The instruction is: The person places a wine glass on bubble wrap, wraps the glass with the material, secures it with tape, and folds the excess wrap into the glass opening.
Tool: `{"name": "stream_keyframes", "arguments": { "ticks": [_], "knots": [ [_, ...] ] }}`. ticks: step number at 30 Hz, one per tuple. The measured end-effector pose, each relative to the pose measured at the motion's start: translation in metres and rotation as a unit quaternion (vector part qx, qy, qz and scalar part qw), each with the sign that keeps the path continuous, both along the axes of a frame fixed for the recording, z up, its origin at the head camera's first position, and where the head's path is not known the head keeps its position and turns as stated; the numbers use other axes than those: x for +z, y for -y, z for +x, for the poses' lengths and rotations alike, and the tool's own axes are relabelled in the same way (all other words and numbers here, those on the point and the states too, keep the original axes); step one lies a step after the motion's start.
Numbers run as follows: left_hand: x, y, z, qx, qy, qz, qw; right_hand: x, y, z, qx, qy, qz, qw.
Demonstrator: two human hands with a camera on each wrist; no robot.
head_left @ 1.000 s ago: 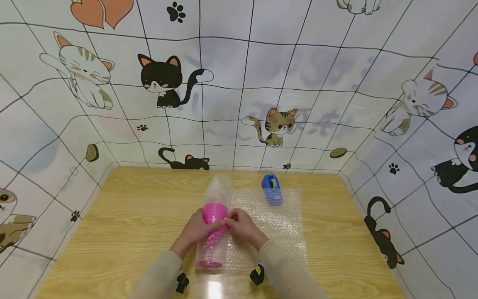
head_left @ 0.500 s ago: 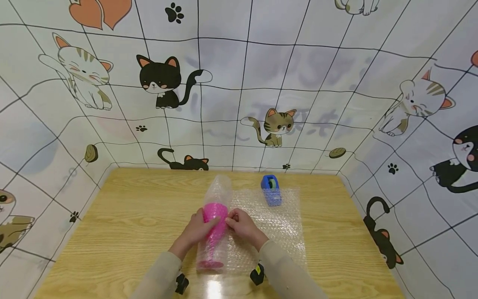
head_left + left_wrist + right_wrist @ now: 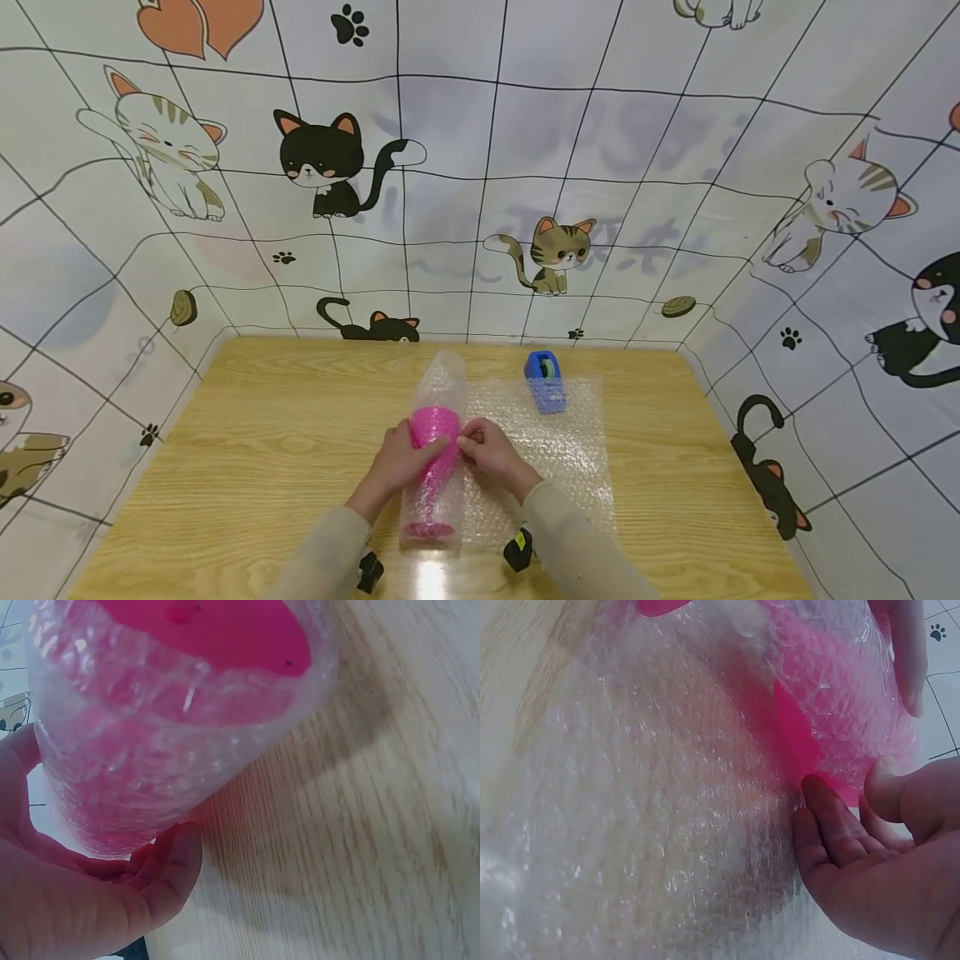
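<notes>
A pink goblet (image 3: 437,423) lies on the table with its foot toward me, rolled in clear bubble wrap (image 3: 441,383). My left hand (image 3: 400,462) grips the wrapped cup from the left, thumb across its top. In the left wrist view that hand (image 3: 97,892) curls round the wrap, and the goblet's round pink foot (image 3: 232,634) fills the top. On the right side of the cup, my right hand (image 3: 491,457) pinches the wrap between thumb and fingers. The right wrist view has this hand (image 3: 900,855) close to a bare pink patch (image 3: 796,731) of the goblet.
A flat stretch of bubble wrap (image 3: 562,467) spreads to the right of the goblet. At its far right corner, a blue tape dispenser (image 3: 543,367) stands partly under the wrap. The wooden table (image 3: 285,417) ends at a cat-printed cloth wall (image 3: 450,208).
The wrapped goblet has shifted slightly right, along with both hands. My left thumb has drawn back from the right fingers and lies over the cup.
</notes>
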State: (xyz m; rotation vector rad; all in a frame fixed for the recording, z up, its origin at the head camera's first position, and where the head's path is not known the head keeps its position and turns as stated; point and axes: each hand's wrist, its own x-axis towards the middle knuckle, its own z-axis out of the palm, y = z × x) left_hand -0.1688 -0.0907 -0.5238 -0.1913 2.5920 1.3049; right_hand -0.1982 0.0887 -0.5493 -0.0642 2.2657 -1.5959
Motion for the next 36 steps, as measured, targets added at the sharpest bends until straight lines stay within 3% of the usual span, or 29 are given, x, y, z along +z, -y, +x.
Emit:
{"name": "stream_keyframes", "arguments": {
  "ticks": [10,24,30,36],
  "knots": [
    [-0.001,-0.006,0.003,0.013,-0.013,-0.02,0.9996,-0.001,0.001,-0.001,-0.042,0.011,0.009,0.999],
    [-0.007,-0.012,0.003,0.027,-0.024,-0.043,0.9984,-0.002,0.001,0.002,-0.096,-0.014,0.002,0.9952],
    [-0.008,-0.013,0.003,0.028,-0.023,-0.047,0.9983,-0.004,0.002,0.003,-0.099,-0.021,-0.003,0.9949],
    [-0.01,-0.015,0.001,0.038,-0.011,-0.023,0.999,-0.007,0.001,0.004,-0.094,-0.032,-0.02,0.9948]
  ]
}}
